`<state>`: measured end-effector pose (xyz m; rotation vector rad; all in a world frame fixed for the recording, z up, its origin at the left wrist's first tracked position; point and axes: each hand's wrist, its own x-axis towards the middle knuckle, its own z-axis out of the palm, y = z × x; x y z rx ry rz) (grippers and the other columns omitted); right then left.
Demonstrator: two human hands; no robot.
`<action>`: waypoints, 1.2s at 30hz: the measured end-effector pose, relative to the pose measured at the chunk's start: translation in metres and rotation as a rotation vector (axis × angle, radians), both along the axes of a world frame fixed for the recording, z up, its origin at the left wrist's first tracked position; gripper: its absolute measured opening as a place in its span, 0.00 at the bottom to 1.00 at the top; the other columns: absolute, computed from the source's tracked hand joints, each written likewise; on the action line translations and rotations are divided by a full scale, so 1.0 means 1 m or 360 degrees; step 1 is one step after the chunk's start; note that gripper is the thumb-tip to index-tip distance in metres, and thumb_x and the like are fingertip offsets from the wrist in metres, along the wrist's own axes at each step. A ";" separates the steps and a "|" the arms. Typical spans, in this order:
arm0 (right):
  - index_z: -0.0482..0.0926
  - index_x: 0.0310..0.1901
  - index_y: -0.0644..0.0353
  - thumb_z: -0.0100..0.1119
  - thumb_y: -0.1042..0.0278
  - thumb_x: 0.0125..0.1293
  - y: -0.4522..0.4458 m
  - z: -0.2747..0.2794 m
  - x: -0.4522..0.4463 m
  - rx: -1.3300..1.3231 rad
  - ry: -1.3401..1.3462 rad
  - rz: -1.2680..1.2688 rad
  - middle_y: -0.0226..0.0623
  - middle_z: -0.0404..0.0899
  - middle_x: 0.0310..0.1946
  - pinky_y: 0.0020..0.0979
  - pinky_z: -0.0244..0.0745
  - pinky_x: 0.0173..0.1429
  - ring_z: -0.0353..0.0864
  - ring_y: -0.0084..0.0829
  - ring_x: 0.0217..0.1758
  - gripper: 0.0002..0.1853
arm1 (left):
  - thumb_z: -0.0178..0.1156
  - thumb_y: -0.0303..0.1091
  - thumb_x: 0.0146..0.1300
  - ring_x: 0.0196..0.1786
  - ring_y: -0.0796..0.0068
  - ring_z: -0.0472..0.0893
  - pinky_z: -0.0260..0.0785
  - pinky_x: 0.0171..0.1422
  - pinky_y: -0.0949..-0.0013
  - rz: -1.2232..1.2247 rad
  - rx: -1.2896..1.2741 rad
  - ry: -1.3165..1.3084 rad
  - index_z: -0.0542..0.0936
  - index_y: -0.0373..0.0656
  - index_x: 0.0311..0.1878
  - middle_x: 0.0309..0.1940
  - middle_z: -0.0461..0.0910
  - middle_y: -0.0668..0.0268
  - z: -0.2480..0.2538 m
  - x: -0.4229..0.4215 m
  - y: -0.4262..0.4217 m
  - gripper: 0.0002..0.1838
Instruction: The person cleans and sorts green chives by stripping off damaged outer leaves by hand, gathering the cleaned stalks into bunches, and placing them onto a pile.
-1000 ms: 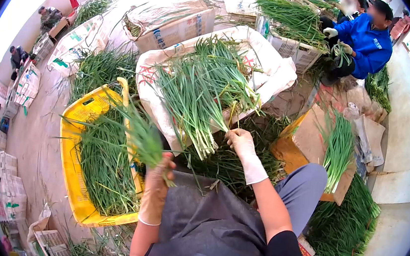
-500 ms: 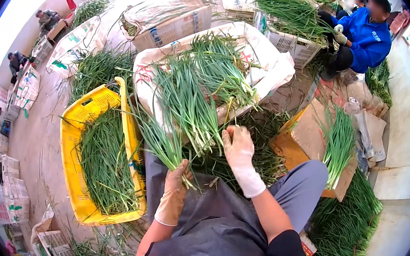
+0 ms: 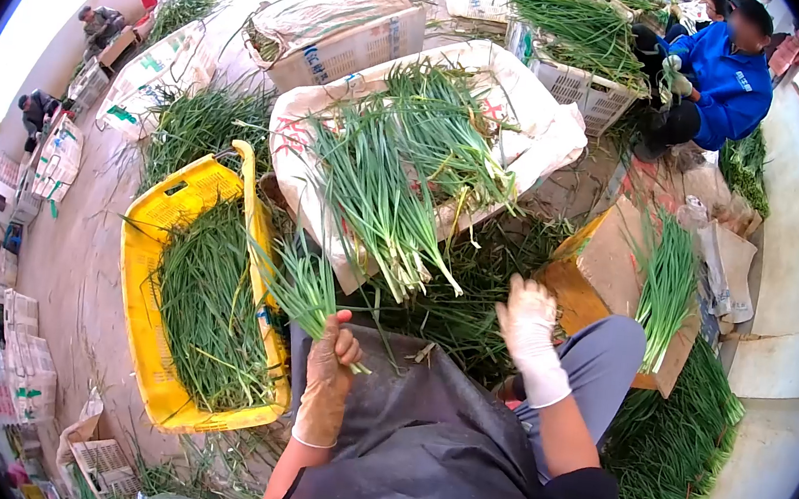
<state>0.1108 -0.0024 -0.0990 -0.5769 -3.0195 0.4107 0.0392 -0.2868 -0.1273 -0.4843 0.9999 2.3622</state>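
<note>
My gloved left hand (image 3: 329, 364) is closed around a small bunch of garlic chives (image 3: 306, 284), its leaves pointing up and left and the pale stem ends sticking out to the right. My gloved right hand (image 3: 528, 323) is held open above my knee, fingers stretched out, with nothing seen in it. In front of me a heap of loose chives (image 3: 382, 184) lies in a white-lined crate (image 3: 537, 147), stem ends hanging over the near edge. Cut leaves (image 3: 484, 283) lie on the floor between the crate and my lap.
On the left stands a yellow crate (image 3: 144, 320) holding leaves. A cardboard box (image 3: 603, 261) with a chive bunch (image 3: 664, 297) on it is to the right, beside a large chive pile (image 3: 670, 453). A person in blue (image 3: 724, 84) sits beyond, near another filled crate (image 3: 586, 94).
My right hand has moved right, away from the chives at the crate's near edge. My left hand still grips its bunch, now lower and turned, with the leaves clear of the heap.
</note>
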 end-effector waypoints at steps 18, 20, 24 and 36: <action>0.79 0.33 0.62 0.58 0.68 0.63 -0.064 -0.020 -0.112 -0.2163 0.0455 -0.0356 0.30 0.78 0.23 0.23 0.66 0.31 0.72 0.18 0.24 0.07 | 0.55 0.41 0.66 0.16 0.85 0.57 0.50 0.23 0.79 0.0076 0.0278 -0.0148 0.73 0.41 0.51 0.21 0.67 0.74 -0.006 -0.003 0.019 0.17; 0.79 0.32 0.63 0.60 0.69 0.62 -0.069 -0.040 -0.105 -0.2590 0.0629 -0.0324 0.26 0.78 0.23 0.19 0.65 0.32 0.70 0.15 0.26 0.06 | 0.57 0.40 0.65 0.16 0.85 0.58 0.50 0.22 0.78 0.0069 0.0201 -0.0155 0.74 0.41 0.49 0.23 0.70 0.73 -0.003 -0.004 0.023 0.15; 0.79 0.34 0.65 0.59 0.69 0.63 -0.102 -0.033 -0.069 -0.2355 0.0373 -0.0144 0.29 0.80 0.29 0.21 0.72 0.38 0.75 0.17 0.30 0.07 | 0.62 0.35 0.61 0.16 0.84 0.61 0.52 0.22 0.77 0.0009 0.0058 -0.0206 0.76 0.41 0.41 0.28 0.77 0.70 0.006 -0.005 0.043 0.10; 0.77 0.31 0.62 0.56 0.68 0.63 -0.082 0.001 -0.014 -0.1819 0.0481 0.0295 0.35 0.78 0.26 0.28 0.70 0.35 0.77 0.27 0.29 0.08 | 0.61 0.31 0.60 0.16 0.80 0.68 0.56 0.19 0.77 0.0143 0.0055 -0.0225 0.77 0.38 0.35 0.26 0.80 0.62 -0.006 -0.009 0.031 0.06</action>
